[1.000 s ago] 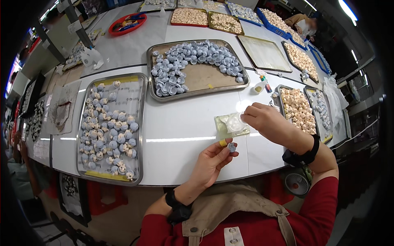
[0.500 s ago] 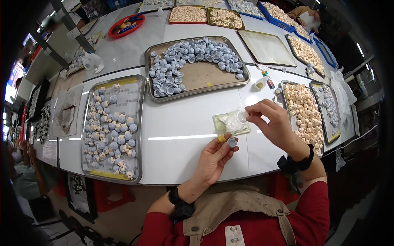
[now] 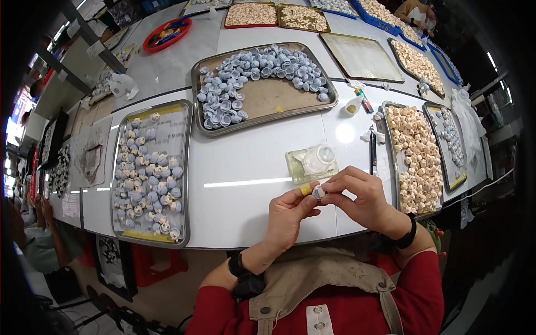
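Observation:
Above the table's near edge, my left hand (image 3: 286, 219) pinches a small grey-blue cup-shaped piece (image 3: 319, 192) between thumb and fingers. A yellow wrap circles one of its fingers. My right hand (image 3: 364, 202) meets it from the right, its thumb and fingertips closed at the rim of the piece. Whatever those right fingertips hold is too small and covered to make out. Just beyond both hands lies a pale greenish block (image 3: 298, 173), with a clear round dish (image 3: 319, 158) on top.
At left, a metal tray (image 3: 188, 167) holds blue-and-cream assembled pieces. A larger tray (image 3: 268, 124) of grey-blue cups lies ahead. Cream pieces (image 3: 413, 162) fill a right-hand tray. A dark slim tool (image 3: 373, 153) and a small cup (image 3: 353, 106) are nearby. Another person (image 3: 416, 17) sits far right.
My right hand has come down from the clear dish to the grey-blue piece in my left hand. The dark slim tool now shows where the right hand was.

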Tool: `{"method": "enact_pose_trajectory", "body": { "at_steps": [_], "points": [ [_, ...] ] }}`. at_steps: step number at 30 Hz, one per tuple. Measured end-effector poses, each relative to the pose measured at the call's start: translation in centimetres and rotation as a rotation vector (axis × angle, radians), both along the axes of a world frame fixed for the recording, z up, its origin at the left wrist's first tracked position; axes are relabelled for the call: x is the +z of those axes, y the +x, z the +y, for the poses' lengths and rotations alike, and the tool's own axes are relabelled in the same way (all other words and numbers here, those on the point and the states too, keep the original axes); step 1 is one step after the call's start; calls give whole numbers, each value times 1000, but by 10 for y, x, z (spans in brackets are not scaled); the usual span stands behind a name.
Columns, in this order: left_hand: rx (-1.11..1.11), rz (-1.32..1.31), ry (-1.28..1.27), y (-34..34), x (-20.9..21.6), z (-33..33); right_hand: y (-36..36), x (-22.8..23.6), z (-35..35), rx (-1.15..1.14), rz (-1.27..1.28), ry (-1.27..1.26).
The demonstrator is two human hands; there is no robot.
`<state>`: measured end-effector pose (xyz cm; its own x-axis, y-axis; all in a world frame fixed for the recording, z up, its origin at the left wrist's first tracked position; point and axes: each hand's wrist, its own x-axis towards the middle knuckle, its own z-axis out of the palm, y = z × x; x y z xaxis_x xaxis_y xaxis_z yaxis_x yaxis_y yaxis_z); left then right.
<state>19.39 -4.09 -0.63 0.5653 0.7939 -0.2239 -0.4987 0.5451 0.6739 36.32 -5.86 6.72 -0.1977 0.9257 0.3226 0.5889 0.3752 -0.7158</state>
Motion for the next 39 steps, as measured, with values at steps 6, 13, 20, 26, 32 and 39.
{"method": "enact_pose_trajectory", "body": {
  "at_steps": [6,13,20,26,32,39],
  "points": [
    [25,262,368,-14,6,3,-5,0,-5,64,-22,49],
    [-76,7,110,-17,10,-5,-8,4,-7,147,-65,77],
    [-245,-274,-273,-11,9,-10,-3,-3,-1,201,-145,235],
    [-241,-252,-299,-1,10,-18,3,-13,-7,142,-45,277],
    [-325,-146,-289,8,23,-15,18,-11,-15,154,-10,269],
    [-596,352,193,21,43,7,38,-9,-25,300,-153,264]
  ]
}}
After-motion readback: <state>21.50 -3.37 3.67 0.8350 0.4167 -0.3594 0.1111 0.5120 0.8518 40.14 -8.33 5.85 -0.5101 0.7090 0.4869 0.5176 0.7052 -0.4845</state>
